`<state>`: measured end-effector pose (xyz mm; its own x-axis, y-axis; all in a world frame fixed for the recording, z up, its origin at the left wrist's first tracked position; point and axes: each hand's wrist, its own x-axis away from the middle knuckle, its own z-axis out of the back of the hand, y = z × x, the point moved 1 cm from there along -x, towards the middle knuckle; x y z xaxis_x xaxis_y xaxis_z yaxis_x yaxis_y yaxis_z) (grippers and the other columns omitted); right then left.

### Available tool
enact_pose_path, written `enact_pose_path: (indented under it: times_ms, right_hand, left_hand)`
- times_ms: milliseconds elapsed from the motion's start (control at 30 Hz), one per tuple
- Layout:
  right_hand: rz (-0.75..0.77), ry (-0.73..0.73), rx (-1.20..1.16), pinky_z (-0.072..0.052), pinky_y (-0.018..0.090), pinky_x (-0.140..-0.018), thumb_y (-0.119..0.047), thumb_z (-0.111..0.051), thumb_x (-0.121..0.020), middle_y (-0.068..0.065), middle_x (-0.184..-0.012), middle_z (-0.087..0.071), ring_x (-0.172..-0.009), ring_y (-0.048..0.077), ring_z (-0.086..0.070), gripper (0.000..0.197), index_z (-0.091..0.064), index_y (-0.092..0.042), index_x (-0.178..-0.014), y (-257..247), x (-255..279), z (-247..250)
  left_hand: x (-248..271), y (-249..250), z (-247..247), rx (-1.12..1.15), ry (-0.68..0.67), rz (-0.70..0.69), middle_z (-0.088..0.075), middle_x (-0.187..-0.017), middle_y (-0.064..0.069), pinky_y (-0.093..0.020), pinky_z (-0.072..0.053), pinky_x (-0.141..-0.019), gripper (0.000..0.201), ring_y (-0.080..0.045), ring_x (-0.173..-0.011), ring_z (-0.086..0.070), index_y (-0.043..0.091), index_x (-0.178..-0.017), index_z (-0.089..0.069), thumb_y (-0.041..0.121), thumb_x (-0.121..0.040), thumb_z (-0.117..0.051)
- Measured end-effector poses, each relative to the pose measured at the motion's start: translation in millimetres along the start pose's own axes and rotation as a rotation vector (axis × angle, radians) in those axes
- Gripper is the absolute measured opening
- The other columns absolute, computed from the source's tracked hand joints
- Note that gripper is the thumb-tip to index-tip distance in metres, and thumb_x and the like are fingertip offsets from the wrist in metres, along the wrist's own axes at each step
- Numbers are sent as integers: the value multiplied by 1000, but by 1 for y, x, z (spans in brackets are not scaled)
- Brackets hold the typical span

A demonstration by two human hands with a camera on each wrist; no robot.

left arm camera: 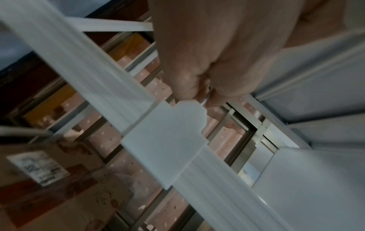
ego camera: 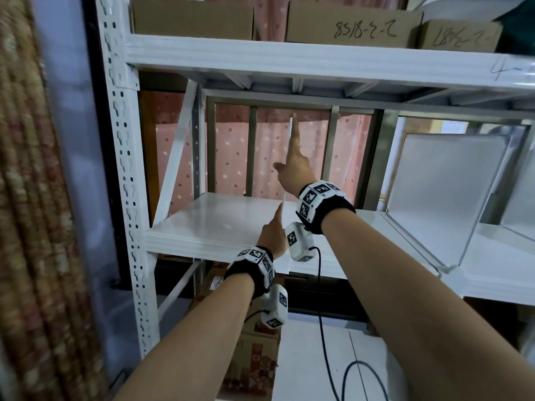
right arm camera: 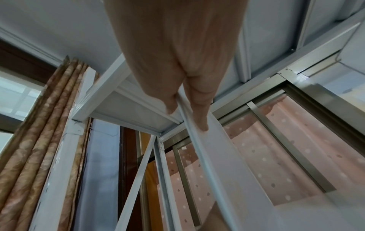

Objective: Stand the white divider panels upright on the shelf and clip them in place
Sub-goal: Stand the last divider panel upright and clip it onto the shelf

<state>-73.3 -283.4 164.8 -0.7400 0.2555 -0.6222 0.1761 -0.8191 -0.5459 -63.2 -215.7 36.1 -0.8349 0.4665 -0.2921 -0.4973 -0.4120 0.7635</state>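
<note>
Daylight glowing through pink dotted curtain (ego camera: 231, 151) at far side, backlighting shelf (ego camera: 220, 224). Head view bending straight lines at edges, brown curtain (ego camera: 34, 198) at left smearing. Left wrist view running dim, grainy, motion-blurred. Right wrist view staying brighter, near hand (right arm camera: 173, 51) blurring softly.

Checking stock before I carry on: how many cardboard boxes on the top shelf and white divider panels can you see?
Cardboard boxes: 3
White divider panels: 2, one held, one leaning; possible third cut off at right
Total: 5
</note>
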Motion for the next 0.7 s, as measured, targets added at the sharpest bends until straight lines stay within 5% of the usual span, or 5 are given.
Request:
enact_pose_path:
  times_ms: [100,200,400,600,700]
  right_hand:
    - [4,-37,-39,-44,30,-68,-21,-64,-94,22,-110,-64,-60,14,-50,94,8,-33,-154,10,8,-5]
    - [-163,79,-250,-58,37,-75,-52,-60,-91,8,-85,-71,-70,20,-68,56,-57,-9,-127,39,27,-6]
    - [-739,26,-356,-53,29,-39,-12,-48,-95,16,-57,-61,-38,23,-54,31,-58,6,-71,89,75,-20]
    - [-896,-556,-186,-60,35,-66,-53,-44,-98,17,-90,-74,-81,31,-73,58,-63,1,-105,106,112,-43]
    - [-870,-471,-265,-59,38,-84,-58,-46,-95,18,-122,-65,-109,32,-66,64,-57,-2,-126,122,121,-56]
  left_hand:
    - [-2,-6,2,73,-29,-5,-38,-152,-11,-32,-32,-114,71,-26,-140,-38,19,-155,-12,1,-94,-44]
    - [-4,-16,5,310,50,54,-58,-136,-11,-21,-49,-92,55,-21,-115,-61,15,-141,-46,1,-87,-48]
    - [20,-34,10,266,338,319,-71,-77,-12,-38,-52,-84,54,-32,-81,-65,4,-71,-68,44,-88,-35]
    - [28,-59,-10,398,-62,600,-48,-144,-13,-43,-35,-111,93,-31,-128,-49,16,-141,-43,81,-77,-25]
    - [-3,-100,-32,652,-72,692,-47,-146,-5,-47,-35,-110,113,-33,-129,-49,17,-140,-46,94,-57,-47]
